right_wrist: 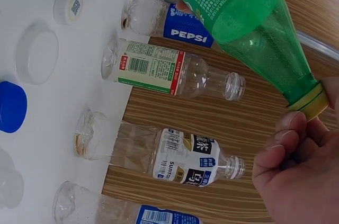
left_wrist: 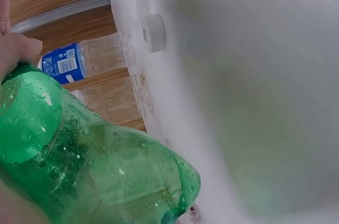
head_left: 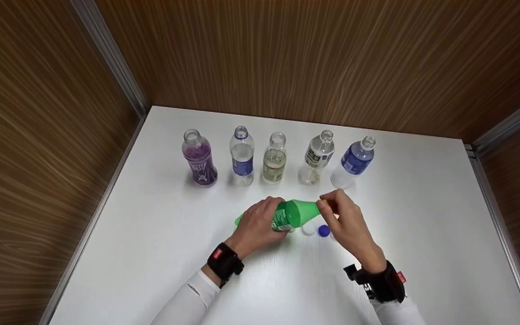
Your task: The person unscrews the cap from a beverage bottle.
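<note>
A green plastic bottle [head_left: 303, 212] is held tilted on its side above the white table. My left hand [head_left: 255, 223] grips it around the label. At the neck end, my right hand [head_left: 348, 223] pinches the yellow cap [right_wrist: 310, 101], which sits on the bottle mouth in the right wrist view. Clear ridges and droplets show on the bottle's base end [left_wrist: 132, 176] in the left wrist view. Beneath the bottle lie a blue cap [head_left: 324, 230], a translucent cap [right_wrist: 37, 54] and a white cap with a printed code [right_wrist: 69, 6].
Uncapped bottles stand in a row behind: a purple-labelled one [head_left: 200, 162], a Pepsi bottle [head_left: 243, 164], one with a pale label [head_left: 274, 164], a white-labelled tea bottle [head_left: 316, 155] and a blue-labelled one [head_left: 355, 160]. Wood-patterned panels [head_left: 287, 58] enclose the table [head_left: 151, 225].
</note>
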`<action>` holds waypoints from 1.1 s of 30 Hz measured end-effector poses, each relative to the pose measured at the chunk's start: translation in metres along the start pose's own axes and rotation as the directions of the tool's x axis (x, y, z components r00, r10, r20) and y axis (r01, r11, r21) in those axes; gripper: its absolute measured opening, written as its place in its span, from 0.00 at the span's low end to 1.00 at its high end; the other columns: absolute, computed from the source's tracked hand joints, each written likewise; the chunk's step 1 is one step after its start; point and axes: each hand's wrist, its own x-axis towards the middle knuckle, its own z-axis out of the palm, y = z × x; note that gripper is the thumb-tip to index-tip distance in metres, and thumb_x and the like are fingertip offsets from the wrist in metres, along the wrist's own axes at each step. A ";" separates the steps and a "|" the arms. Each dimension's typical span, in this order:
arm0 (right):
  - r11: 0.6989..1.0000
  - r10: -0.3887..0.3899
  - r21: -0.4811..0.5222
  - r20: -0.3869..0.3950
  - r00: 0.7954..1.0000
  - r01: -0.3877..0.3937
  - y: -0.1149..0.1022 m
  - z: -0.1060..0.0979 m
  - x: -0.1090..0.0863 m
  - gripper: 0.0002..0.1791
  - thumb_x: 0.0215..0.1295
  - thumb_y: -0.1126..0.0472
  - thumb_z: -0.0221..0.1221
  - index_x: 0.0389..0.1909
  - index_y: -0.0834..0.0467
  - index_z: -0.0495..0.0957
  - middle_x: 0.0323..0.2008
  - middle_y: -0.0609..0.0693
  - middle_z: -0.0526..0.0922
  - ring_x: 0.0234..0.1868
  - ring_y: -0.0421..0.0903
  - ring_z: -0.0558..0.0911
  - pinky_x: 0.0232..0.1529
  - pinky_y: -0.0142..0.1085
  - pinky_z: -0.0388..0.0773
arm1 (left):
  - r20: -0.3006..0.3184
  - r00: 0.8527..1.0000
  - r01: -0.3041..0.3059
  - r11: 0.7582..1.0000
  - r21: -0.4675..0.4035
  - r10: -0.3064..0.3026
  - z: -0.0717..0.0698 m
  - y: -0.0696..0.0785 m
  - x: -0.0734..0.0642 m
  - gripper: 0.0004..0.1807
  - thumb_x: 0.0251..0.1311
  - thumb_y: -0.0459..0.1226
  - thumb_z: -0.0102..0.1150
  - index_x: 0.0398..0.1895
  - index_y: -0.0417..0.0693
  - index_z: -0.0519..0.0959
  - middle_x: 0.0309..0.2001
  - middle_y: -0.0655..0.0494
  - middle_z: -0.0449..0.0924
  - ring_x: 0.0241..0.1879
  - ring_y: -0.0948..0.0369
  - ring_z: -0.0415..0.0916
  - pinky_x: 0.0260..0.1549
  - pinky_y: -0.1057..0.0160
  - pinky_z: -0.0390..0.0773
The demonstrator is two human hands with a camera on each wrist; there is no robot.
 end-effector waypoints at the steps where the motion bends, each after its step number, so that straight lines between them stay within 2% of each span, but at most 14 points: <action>1: 1.000 -0.015 -0.001 0.006 1.000 0.015 0.000 -0.001 0.000 0.08 0.69 0.72 0.62 0.46 0.66 0.76 0.36 0.47 0.81 0.32 0.37 0.78 0.36 0.27 0.78 | 0.008 1.000 0.004 1.000 -0.019 -0.004 0.000 0.000 0.000 0.38 0.47 0.44 0.81 0.60 0.44 0.73 0.48 0.53 0.79 0.45 0.58 0.79 0.46 0.59 0.82; 7: 0.995 -0.103 0.005 0.047 0.994 0.103 -0.001 -0.004 0.000 0.12 0.66 0.74 0.64 0.48 0.67 0.76 0.39 0.47 0.78 0.37 0.38 0.77 0.42 0.27 0.80 | 0.078 0.996 0.050 0.988 -0.143 -0.039 -0.003 0.000 -0.002 0.37 0.49 0.44 0.79 0.61 0.44 0.73 0.50 0.54 0.80 0.44 0.59 0.78 0.44 0.60 0.82; 11: 0.993 -0.118 -0.018 0.037 0.992 0.118 -0.001 -0.004 0.000 0.13 0.65 0.74 0.65 0.48 0.66 0.76 0.38 0.48 0.78 0.36 0.38 0.76 0.38 0.31 0.79 | 0.103 0.993 0.071 0.979 -0.189 -0.052 -0.004 0.000 -0.003 0.37 0.49 0.44 0.79 0.61 0.45 0.73 0.50 0.54 0.81 0.44 0.60 0.79 0.45 0.59 0.82; 14: 0.997 -0.060 -0.052 -0.011 0.998 0.059 -0.002 -0.002 0.000 0.11 0.67 0.70 0.64 0.47 0.65 0.76 0.33 0.47 0.77 0.32 0.39 0.74 0.32 0.33 0.76 | 0.074 0.997 0.049 0.990 -0.133 -0.039 -0.003 0.000 -0.003 0.36 0.49 0.45 0.79 0.60 0.45 0.73 0.49 0.54 0.81 0.44 0.59 0.79 0.44 0.59 0.82; 17: 0.993 0.049 -0.107 -0.072 0.996 -0.056 -0.002 0.001 0.000 0.09 0.70 0.64 0.63 0.46 0.63 0.76 0.26 0.44 0.75 0.26 0.39 0.72 0.26 0.33 0.71 | 0.012 1.000 0.004 1.000 0.022 -0.005 -0.001 0.000 -0.003 0.37 0.48 0.47 0.80 0.60 0.45 0.74 0.49 0.52 0.81 0.45 0.57 0.80 0.45 0.58 0.82; 20: 0.972 0.142 -0.172 -0.100 0.985 -0.158 -0.001 0.004 -0.001 0.08 0.72 0.59 0.62 0.43 0.60 0.77 0.21 0.41 0.71 0.21 0.39 0.68 0.23 0.34 0.65 | -0.042 0.999 -0.024 0.983 0.181 0.032 0.000 0.000 -0.004 0.40 0.45 0.48 0.81 0.60 0.44 0.74 0.49 0.51 0.81 0.46 0.54 0.81 0.46 0.56 0.82; 22: 0.962 0.174 -0.197 -0.094 0.980 -0.189 0.000 0.006 -0.002 0.08 0.73 0.58 0.61 0.40 0.59 0.77 0.19 0.40 0.69 0.19 0.39 0.67 0.23 0.34 0.63 | -0.059 0.997 -0.030 0.970 0.243 0.045 0.001 -0.001 -0.005 0.42 0.43 0.48 0.82 0.61 0.44 0.74 0.50 0.50 0.81 0.47 0.53 0.81 0.47 0.55 0.82; 24: 0.961 0.181 -0.195 -0.082 0.980 -0.194 0.001 0.008 -0.003 0.08 0.74 0.58 0.61 0.39 0.59 0.77 0.19 0.40 0.70 0.18 0.38 0.67 0.22 0.34 0.63 | -0.065 0.997 -0.031 0.964 0.266 0.050 0.001 -0.001 -0.005 0.42 0.43 0.48 0.82 0.61 0.44 0.74 0.50 0.50 0.81 0.47 0.54 0.81 0.48 0.55 0.82; 27: 0.972 0.163 -0.157 -0.071 0.984 -0.173 0.002 0.008 -0.004 0.07 0.74 0.60 0.61 0.38 0.59 0.76 0.20 0.40 0.72 0.19 0.37 0.68 0.22 0.33 0.65 | -0.065 0.997 -0.028 0.966 0.256 0.046 0.002 -0.002 -0.005 0.42 0.43 0.48 0.82 0.61 0.44 0.74 0.50 0.50 0.81 0.48 0.53 0.81 0.48 0.55 0.82; 33: 0.994 0.074 -0.075 -0.075 0.994 -0.080 0.002 0.007 -0.004 0.03 0.72 0.67 0.62 0.40 0.59 0.76 0.23 0.40 0.76 0.21 0.36 0.70 0.23 0.30 0.67 | -0.051 0.999 -0.010 0.988 0.155 0.018 0.001 0.000 -0.006 0.40 0.45 0.47 0.81 0.61 0.44 0.74 0.50 0.50 0.81 0.47 0.54 0.81 0.47 0.54 0.82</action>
